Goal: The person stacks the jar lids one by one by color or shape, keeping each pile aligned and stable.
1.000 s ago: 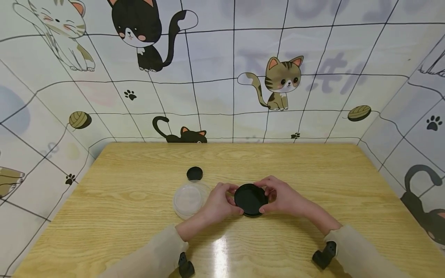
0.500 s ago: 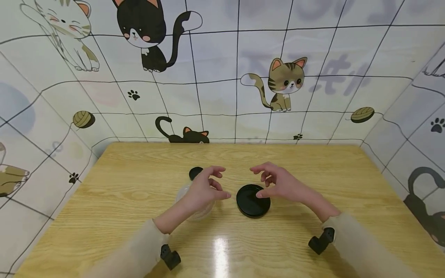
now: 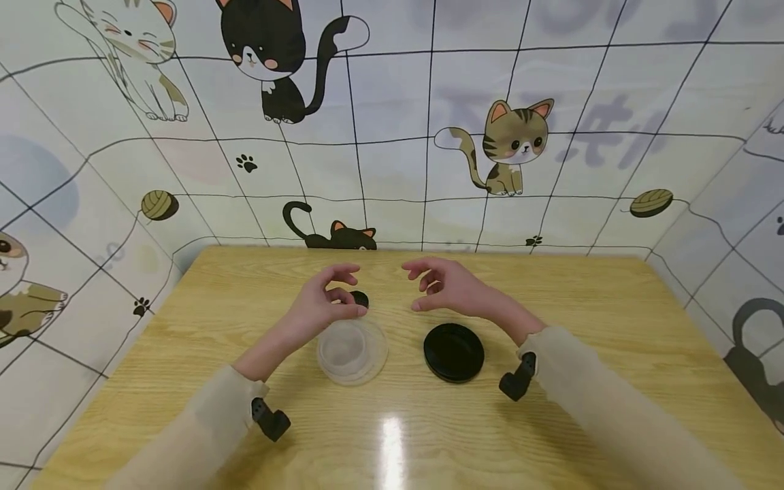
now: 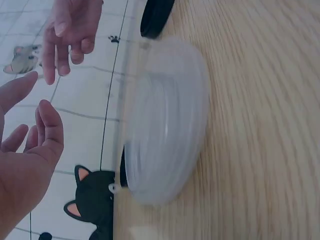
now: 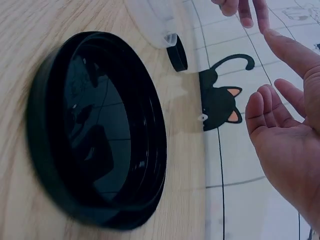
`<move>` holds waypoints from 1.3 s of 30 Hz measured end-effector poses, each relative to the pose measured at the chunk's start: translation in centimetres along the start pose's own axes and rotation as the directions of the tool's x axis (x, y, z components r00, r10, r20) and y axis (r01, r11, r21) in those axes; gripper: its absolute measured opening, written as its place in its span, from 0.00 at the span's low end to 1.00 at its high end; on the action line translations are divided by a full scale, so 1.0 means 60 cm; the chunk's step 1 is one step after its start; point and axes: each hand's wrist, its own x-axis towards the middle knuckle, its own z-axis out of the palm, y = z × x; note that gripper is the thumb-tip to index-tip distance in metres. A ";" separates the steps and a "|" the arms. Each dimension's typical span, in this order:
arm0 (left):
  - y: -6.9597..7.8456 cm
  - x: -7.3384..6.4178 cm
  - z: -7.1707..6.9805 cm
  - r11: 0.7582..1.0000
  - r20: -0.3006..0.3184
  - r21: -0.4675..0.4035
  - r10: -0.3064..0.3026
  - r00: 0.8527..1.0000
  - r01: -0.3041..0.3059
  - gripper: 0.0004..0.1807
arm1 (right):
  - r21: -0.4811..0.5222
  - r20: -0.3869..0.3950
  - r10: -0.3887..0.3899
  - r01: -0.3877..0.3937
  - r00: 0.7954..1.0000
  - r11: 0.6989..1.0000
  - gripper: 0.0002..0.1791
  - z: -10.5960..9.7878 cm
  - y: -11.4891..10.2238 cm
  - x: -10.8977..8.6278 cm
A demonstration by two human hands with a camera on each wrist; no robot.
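My left hand hovers over the far-left side of a clear plastic round lid-like piece, fingers loosely bent and holding nothing. Partly hidden behind that hand's fingers lies a small black round cap. My right hand hangs in the air beyond a black round shallow lid-like piece, also holding nothing. The right wrist view shows the black piece's raised rim and shiny inside facing up. In the left wrist view the clear piece has a stepped, rounded shape.
All of these pieces lie on a wooden table. A cat-printed cloth wall stands along the table's back edge and at both sides. Each sleeve carries a small black wrist camera.
Both hands have let go of the black round piece and risen away from it. They have moved left and farther back, toward the small cap. The pieces stay in place as the view shifts slightly.
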 end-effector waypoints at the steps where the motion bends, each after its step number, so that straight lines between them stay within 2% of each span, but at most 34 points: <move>1: -0.005 0.001 -0.006 1.000 -0.009 0.016 -0.003 1.000 0.003 0.37 | 0.000 0.013 0.008 -0.008 1.000 1.000 0.36 0.005 -0.001 0.009; 6: -0.030 0.006 -0.034 0.995 -0.052 0.088 -0.036 0.998 0.040 0.33 | -0.042 0.062 0.041 -0.038 0.997 0.998 0.36 0.030 -0.006 0.044; 13: -0.061 0.011 -0.061 0.984 -0.063 0.121 -0.120 0.991 0.127 0.36 | -0.068 0.130 0.095 -0.086 0.987 0.994 0.41 0.057 0.010 0.083; 18: -0.079 0.014 -0.066 0.978 -0.065 0.109 -0.173 0.983 0.179 0.35 | -0.147 0.163 0.149 -0.125 0.975 0.981 0.38 0.076 0.022 0.108; 25: -0.096 0.020 -0.068 0.971 -0.083 0.110 -0.203 0.976 0.211 0.32 | -0.237 0.166 0.158 -0.116 0.973 0.965 0.31 0.095 0.021 0.136; 33: -0.104 0.034 -0.064 0.960 -0.070 0.183 -0.204 0.976 0.214 0.32 | -0.217 0.148 0.220 -0.186 0.964 0.958 0.30 0.099 0.025 0.148; 39: -0.108 0.040 -0.064 0.949 -0.084 0.228 -0.202 0.976 0.216 0.33 | -0.207 0.163 0.221 -0.186 0.962 0.960 0.32 0.101 0.033 0.158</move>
